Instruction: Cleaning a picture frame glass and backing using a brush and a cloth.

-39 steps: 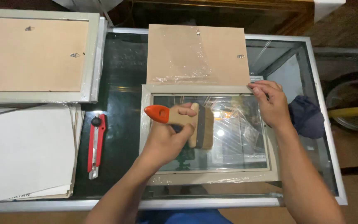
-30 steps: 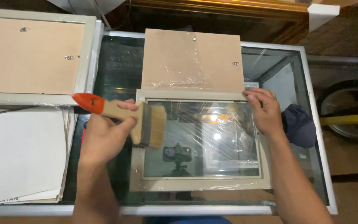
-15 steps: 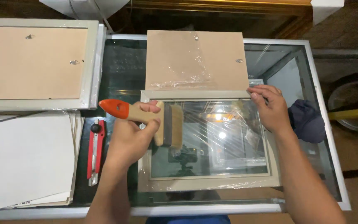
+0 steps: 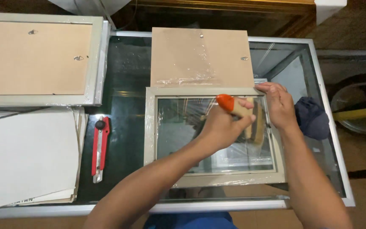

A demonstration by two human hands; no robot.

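A grey picture frame with its glass wrapped in clear film lies on a glass-topped table. My left hand grips a flat paintbrush with an orange-tipped wooden handle, and its bristles rest on the right side of the glass. My right hand presses down on the frame's upper right corner. A brown backing board, partly covered in film, lies just behind the frame.
A red utility knife lies left of the frame. Further left is a stack of white sheets, with a second frame lying back-up behind it. A dark blue cloth sits by my right wrist.
My left hand has swept the brush from the frame's left edge across the glass to its right side. My right hand has stayed on the upper right corner.
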